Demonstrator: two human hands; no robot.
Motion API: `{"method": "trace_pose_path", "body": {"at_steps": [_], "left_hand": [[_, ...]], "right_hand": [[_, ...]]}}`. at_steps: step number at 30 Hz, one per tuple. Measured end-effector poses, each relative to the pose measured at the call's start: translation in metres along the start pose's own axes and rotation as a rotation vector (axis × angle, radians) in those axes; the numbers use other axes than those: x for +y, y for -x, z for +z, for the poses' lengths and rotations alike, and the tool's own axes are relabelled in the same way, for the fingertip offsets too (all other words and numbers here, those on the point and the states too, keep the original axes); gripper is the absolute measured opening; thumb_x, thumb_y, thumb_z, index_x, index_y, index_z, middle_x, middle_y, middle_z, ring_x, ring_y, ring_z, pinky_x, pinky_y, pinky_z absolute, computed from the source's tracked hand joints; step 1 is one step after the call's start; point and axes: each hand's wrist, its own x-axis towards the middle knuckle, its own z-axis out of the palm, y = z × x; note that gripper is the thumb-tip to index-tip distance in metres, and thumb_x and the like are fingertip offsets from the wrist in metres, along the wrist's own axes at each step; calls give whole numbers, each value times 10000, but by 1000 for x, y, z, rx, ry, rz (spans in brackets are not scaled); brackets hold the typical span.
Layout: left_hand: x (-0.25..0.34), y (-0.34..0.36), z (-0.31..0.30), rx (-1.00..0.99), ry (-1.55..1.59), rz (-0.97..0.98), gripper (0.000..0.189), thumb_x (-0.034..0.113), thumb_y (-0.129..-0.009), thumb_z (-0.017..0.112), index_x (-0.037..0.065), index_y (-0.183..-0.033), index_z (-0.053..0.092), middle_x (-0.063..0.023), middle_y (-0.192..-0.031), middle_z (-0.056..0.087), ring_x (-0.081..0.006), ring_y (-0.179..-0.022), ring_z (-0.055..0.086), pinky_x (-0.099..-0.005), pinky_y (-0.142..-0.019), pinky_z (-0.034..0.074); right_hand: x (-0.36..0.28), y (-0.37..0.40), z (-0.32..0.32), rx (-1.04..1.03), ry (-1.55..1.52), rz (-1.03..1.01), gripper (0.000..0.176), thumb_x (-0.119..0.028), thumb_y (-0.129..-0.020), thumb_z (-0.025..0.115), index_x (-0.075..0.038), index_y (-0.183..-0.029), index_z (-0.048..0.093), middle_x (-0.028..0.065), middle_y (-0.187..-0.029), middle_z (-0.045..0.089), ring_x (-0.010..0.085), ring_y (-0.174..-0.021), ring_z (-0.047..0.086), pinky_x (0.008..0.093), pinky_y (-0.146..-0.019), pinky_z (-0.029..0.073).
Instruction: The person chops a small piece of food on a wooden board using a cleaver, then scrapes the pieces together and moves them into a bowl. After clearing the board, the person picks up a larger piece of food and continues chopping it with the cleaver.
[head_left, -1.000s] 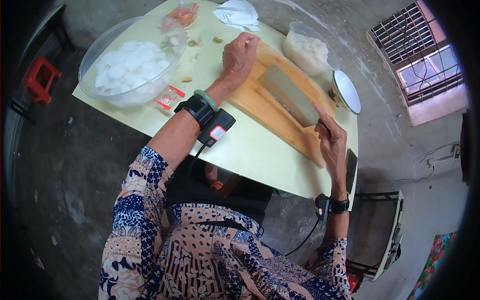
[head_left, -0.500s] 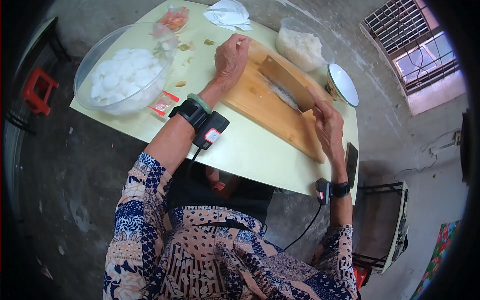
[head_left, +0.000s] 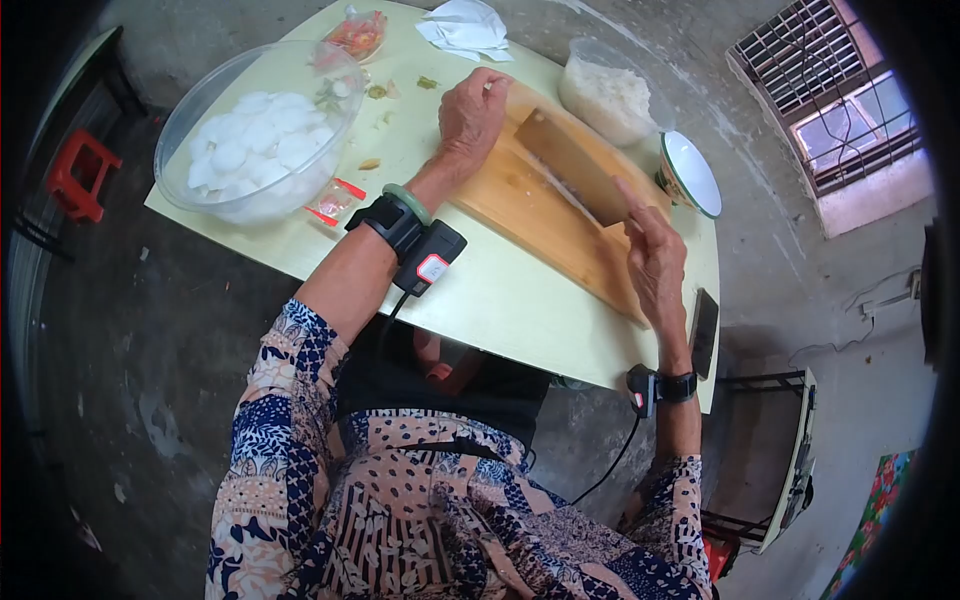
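My right hand [head_left: 657, 258] grips a cleaver [head_left: 572, 168] by its handle end. The broad blade lies tilted low over a wooden cutting board [head_left: 535, 225], and only a thin strip of pale chopped food [head_left: 563, 188] shows along its near edge. My left hand [head_left: 472, 120] is curled closed over the board's far left part, apart from the blade. What its fingers hold, if anything, is hidden.
Left stands a large clear bowl [head_left: 170, 185] of white round pieces. Behind the board are a tub of shredded white food [head_left: 608, 95] and an enamel bowl [head_left: 692, 175]. White cloth or paper [head_left: 465, 28], a bag of reddish food [head_left: 357, 35], a red-edged packet [head_left: 335, 202] and a phone [head_left: 704, 332] lie around.
The cleaver blade has come down and tilted over the pale chopped food, which showed more plainly before. My left hand stays curled in about the same place.
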Motion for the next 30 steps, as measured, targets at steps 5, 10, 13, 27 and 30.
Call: {"method": "trace_pose_path", "body": {"at_steps": [5, 10, 13, 27, 30], "left_hand": [[3, -1, 0, 15, 107, -61, 237, 284, -991, 612, 102, -1046, 753, -140, -830, 749, -318, -786, 728, -455, -761, 558], [2, -2, -3, 24, 48, 1, 236, 264, -1014, 603, 87, -1073, 748, -99, -787, 726, -249, -749, 716, -403, -737, 547], [-3, -2, 3, 40, 19, 52, 241, 241, -1038, 583, 77, -1109, 745, -60, -738, 698, -179, -700, 697, -353, -716, 537], [3, 2, 1, -29, 59, 21, 270, 269, -1032, 582, 66, -1094, 749, -63, -740, 690, -176, -680, 655, -345, -694, 523], [5, 2, 0, -105, 16, -43, 277, 273, -1030, 581, 61, -1085, 752, -67, -751, 694, -183, -694, 655, -352, -701, 523]], "right_hand": [[-19, -2, -12, -15, 55, 13, 725, 112, -888, 575, -318, -1469, 632, 101, -833, 627, 230, -728, 614, 356, -748, 522], [-27, 10, -14, -99, -150, 42, 684, 78, -909, 572, -311, -1468, 633, 141, -875, 671, 244, -729, 617, 365, -759, 519], [-23, 0, -11, -193, -75, 134, 633, 26, -931, 580, -302, -1471, 628, 176, -871, 672, 256, -715, 613, 378, -766, 516], [-13, -1, -19, -57, 89, 173, 663, 24, -939, 591, -303, -1515, 570, 181, -933, 702, 329, -810, 677, 444, -802, 522], [-9, 2, -13, 62, -17, 84, 649, 12, -938, 593, -302, -1505, 582, 185, -920, 699, 344, -799, 670, 443, -791, 521]]}}
